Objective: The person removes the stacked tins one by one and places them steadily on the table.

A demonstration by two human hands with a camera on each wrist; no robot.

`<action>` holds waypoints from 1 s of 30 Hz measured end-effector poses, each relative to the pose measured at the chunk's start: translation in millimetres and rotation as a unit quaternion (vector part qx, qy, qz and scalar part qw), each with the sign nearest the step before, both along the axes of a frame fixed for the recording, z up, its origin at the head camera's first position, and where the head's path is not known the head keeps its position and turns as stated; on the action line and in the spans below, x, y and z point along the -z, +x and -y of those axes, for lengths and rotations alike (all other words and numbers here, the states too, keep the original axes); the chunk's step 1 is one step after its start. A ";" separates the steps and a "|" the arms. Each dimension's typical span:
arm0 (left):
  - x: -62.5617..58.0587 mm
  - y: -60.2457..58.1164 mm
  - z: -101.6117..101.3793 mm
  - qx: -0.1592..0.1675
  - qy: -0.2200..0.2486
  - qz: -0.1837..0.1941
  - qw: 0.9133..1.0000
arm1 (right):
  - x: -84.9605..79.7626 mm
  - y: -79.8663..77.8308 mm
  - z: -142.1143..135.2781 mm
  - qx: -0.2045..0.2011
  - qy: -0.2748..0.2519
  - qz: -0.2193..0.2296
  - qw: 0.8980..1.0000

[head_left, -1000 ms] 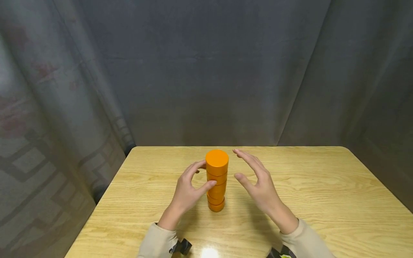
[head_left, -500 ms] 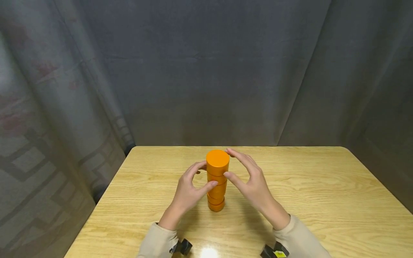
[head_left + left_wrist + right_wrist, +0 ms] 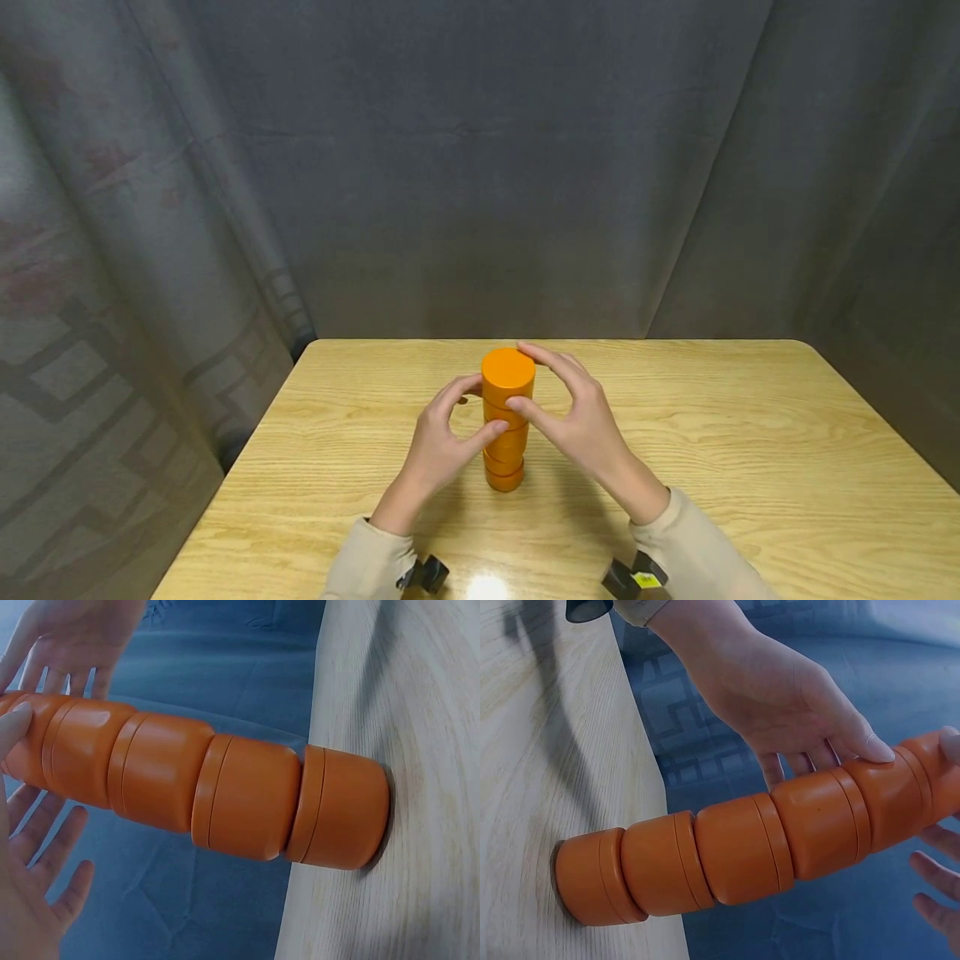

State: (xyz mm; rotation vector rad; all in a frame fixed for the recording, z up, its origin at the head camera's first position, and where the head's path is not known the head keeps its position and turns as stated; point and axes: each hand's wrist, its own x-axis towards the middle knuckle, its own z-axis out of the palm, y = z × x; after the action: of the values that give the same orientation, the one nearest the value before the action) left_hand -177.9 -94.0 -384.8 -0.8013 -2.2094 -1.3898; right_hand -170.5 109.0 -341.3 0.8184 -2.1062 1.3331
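Several round orange lidded jars stand one on another as a tower [image 3: 505, 450], each slightly offset from its neighbour. The lowest jar [image 3: 346, 808] rests on the wooden table. My left hand [image 3: 438, 437] holds the tower's upper part from the left, its thumb crossing the front just below the top jar. In the right wrist view the left thumb [image 3: 876, 750] lies against a jar near the top. From the right, my right hand [image 3: 588, 421] grips the top jar [image 3: 508, 368], thumb in front and index finger behind its rim. The left hand's fingertips behind the tower are mostly hidden.
The light wooden table [image 3: 712, 433] extends to both sides of the tower. Behind it hangs a grey curtain [image 3: 480, 183], with another patterned curtain [image 3: 97, 350] along the left. Black wrist camera mounts [image 3: 433, 575] sit near both sleeves, low over the table.
My right hand has moved left from beside the tower, and its thumb and index finger have come round the top jar. The left hand has stayed nearly in place.
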 end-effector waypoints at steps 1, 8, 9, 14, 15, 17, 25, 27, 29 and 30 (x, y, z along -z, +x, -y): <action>-0.1 0.2 0.0 0.000 0.000 0.001 1.000 | -0.1 -0.3 0.2 -0.001 0.000 0.000 1.000; -0.2 0.3 0.2 -0.001 -0.001 0.000 1.000 | -1.5 -0.6 0.7 -0.004 -0.002 0.001 1.000; -0.1 0.3 0.3 -0.001 -0.001 0.000 1.000 | -1.7 -0.5 0.8 -0.004 -0.003 0.001 1.000; 0.0 0.3 0.4 0.000 0.001 0.001 1.000 | -2.2 -0.3 1.3 -0.005 -0.004 0.004 1.000; 0.1 0.4 0.4 0.000 0.001 0.001 1.000 | -2.3 -0.2 1.5 -0.005 -0.004 0.005 1.000; 0.2 0.4 0.4 0.000 0.002 0.000 1.000 | -2.4 0.0 1.8 -0.005 -0.005 0.006 1.000; 1.4 1.9 0.1 -0.002 0.004 0.000 1.000 | -2.1 0.9 1.7 0.002 -0.006 -0.002 1.000; 1.6 2.4 0.0 -0.003 0.004 0.001 1.000 | -2.0 0.9 0.7 0.007 -0.008 -0.004 1.000; 1.6 2.7 0.0 -0.003 0.004 0.002 1.000 | -2.6 1.2 -0.9 0.012 -0.013 -0.006 1.000; 1.5 2.8 0.1 -0.004 0.004 0.003 1.000 | -3.0 1.1 -1.8 0.014 -0.016 -0.007 1.000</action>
State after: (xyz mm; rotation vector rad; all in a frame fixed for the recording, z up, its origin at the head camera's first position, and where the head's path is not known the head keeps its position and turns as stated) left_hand -175.1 -94.1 -386.3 -0.7863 -2.2079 -1.3984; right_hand -169.4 110.9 -338.3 0.7787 -2.0726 1.3392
